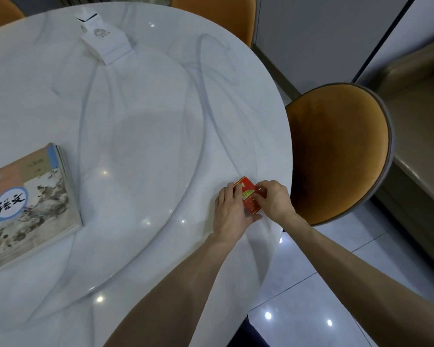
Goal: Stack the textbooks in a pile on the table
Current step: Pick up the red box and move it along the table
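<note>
Round white marble table [145,101], glossy, grey veining. Pile of textbooks [30,206] lies flat at the table's left edge, well apart from both hands; top cover shows a landscape painting and a round badge with black characters; page edges of more books visible beneath it.

Both hands at the table's right edge, close together on a small red box [249,197] with gold print. Left hand [232,209] lies palm down, fingers closed over the box's left side. Right hand [273,199] pinches the box's right side with fingertips. Box rests on or just above the table surface; cannot tell which.

White tissue box [105,41] at the far side. Orange chair [338,149] just beside the table, right.
</note>
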Tool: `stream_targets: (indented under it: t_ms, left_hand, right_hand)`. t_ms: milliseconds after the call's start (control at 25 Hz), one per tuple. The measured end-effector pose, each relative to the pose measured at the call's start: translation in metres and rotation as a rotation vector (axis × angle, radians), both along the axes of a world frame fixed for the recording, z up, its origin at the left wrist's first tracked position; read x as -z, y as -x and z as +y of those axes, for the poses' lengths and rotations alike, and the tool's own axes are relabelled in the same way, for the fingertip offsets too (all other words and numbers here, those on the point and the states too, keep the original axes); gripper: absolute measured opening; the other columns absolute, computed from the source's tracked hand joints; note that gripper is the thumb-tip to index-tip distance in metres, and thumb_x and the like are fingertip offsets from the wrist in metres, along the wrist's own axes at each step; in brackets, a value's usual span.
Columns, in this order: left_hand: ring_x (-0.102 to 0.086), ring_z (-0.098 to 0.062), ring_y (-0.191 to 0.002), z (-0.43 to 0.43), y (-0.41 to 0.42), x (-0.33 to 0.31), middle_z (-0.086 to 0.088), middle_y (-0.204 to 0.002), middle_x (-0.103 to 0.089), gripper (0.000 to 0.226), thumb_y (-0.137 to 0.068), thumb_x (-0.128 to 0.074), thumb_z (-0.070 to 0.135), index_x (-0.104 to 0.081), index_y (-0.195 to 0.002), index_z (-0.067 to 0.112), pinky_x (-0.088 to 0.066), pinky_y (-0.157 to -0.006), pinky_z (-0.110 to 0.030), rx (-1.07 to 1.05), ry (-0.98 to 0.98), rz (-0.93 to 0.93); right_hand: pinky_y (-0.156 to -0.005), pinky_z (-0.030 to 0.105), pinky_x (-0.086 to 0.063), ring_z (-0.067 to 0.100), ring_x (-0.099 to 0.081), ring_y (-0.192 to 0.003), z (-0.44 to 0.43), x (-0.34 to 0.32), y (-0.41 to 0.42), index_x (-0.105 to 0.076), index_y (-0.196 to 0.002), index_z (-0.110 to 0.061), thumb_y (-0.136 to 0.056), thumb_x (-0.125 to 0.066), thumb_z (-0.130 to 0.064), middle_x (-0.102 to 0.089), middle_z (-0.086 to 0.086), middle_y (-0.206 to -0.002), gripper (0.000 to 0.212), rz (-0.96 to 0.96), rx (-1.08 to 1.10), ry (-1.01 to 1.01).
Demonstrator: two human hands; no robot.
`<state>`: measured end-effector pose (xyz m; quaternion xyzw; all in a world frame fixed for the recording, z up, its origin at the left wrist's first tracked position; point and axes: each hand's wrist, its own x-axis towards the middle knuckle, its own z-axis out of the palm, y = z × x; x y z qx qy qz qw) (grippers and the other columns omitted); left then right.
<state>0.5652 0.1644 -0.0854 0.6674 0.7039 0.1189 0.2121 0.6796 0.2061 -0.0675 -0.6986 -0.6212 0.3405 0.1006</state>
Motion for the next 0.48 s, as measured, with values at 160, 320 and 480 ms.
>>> stream_targets:
  t_ms: [160, 320, 480]
  left_hand:
    - [-0.051, -0.026, -0.124, 0.005, -0.006, 0.009, -0.009, -0.134, -0.054, 0.095, -0.059, -0.079, 0.055, -0.046, -0.135, 0.009, -0.043, -0.104, -0.035, -0.006, -0.033, 0.027]
    - [-0.045, -0.025, -0.131, 0.012, -0.003, 0.014, -0.008, -0.141, -0.048, 0.094, -0.063, -0.077, 0.054, -0.042, -0.138, 0.011, -0.036, -0.11, -0.035, 0.056, -0.025, 0.003]
    - [-0.037, -0.022, -0.136, 0.016, 0.0, 0.015, -0.005, -0.146, -0.041, 0.093, -0.068, -0.073, 0.054, -0.035, -0.142, 0.014, -0.029, -0.114, -0.033, 0.102, -0.001, -0.005]
  right_hand:
    - [-0.088, 0.032, -0.052, 0.027, -0.062, -0.104, 0.004, 0.012, -0.006, -0.06, -0.121, -0.008, -0.092, -0.056, -0.02, -0.061, 0.014, -0.119, 0.032, -0.011, -0.002, 0.011]
    - [-0.088, 0.033, -0.051, 0.028, -0.062, -0.103, 0.005, 0.016, -0.01, -0.059, -0.121, -0.007, -0.092, -0.057, -0.02, -0.062, 0.015, -0.117, 0.032, -0.01, 0.017, 0.007]
    - [-0.09, 0.033, -0.051, 0.028, -0.062, -0.104, 0.004, 0.016, -0.01, -0.058, -0.123, -0.006, -0.092, -0.057, -0.02, -0.061, 0.015, -0.119, 0.034, 0.0, 0.021, -0.009]
